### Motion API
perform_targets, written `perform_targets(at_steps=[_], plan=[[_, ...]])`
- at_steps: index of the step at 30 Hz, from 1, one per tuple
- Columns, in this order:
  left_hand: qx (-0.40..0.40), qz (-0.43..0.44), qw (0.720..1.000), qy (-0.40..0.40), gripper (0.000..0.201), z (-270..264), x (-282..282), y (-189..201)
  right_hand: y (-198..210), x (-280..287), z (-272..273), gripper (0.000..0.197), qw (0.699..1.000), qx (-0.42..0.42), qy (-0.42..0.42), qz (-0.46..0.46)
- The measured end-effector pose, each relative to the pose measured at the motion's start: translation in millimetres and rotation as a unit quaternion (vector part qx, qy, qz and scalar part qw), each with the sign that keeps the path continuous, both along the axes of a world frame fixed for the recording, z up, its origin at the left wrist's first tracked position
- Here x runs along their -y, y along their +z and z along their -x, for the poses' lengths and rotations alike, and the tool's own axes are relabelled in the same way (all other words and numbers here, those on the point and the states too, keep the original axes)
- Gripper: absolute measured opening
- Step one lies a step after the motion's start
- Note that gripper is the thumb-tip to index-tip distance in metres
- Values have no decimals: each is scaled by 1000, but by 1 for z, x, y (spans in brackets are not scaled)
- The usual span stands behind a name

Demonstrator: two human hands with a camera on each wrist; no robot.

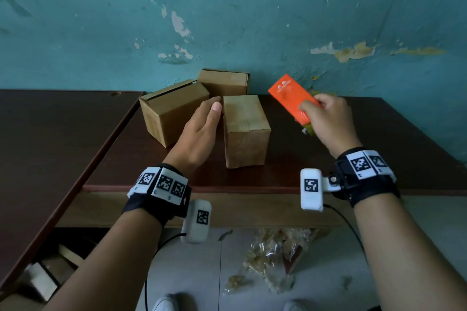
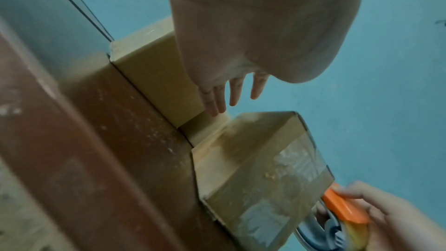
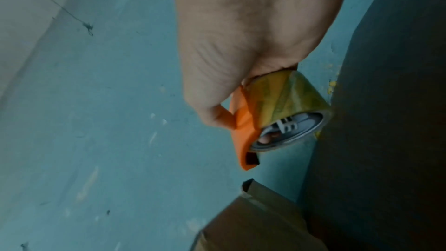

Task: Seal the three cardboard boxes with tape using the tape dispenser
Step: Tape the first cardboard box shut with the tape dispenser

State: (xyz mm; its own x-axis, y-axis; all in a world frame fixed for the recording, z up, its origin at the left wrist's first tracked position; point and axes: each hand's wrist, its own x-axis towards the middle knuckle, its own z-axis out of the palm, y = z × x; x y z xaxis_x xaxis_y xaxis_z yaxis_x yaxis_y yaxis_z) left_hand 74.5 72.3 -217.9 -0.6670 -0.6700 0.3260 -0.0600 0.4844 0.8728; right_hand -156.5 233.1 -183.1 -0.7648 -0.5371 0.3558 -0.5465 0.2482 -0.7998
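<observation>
Three cardboard boxes stand on the dark brown table (image 1: 303,159). The nearest box (image 1: 245,131) is upright and has clear tape over its top and down its front. A second box (image 1: 171,111) sits to its left with an open slit along its top seam. The third box (image 1: 225,82) stands behind them against the wall. My left hand (image 1: 202,131) hovers with straight fingers between the near box and the left box, holding nothing. My right hand (image 1: 328,121) grips the orange tape dispenser (image 1: 293,98) with its yellowish clear roll (image 3: 287,96), raised to the right of the near box.
A teal wall with peeling paint rises right behind the boxes. A second dark table (image 1: 50,146) adjoins on the left. Crumpled tape scraps (image 1: 275,255) lie on the tiled floor under the table edge.
</observation>
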Motion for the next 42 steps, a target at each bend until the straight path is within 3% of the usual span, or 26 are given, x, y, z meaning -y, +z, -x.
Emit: perform_targets(at_steps=[4,6,10,15,22,28,42], plan=[[-41,-23,998,28,54,-1,3,12,18,-6,-4,39,991,46,48,114],[-73,-45,996,38,46,-3,1,22,27,-9,-5,36,983,70,94,142],[-135,-132,982,16,32,-5,-6,36,38,-16,-8,24,967,90,197,134],[-138,-181,972,-55,38,-4,-13,36,43,-14,-15,23,958,91,246,120],[-147,-212,959,-116,37,-7,-15,35,40,-8,-23,50,958,95,255,86],[-157,-235,952,-120,48,-7,-12,33,39,-8,-26,45,962,82,252,62],[-195,-283,929,-137,47,-5,-12,30,35,-10,-22,42,959,101,254,71]])
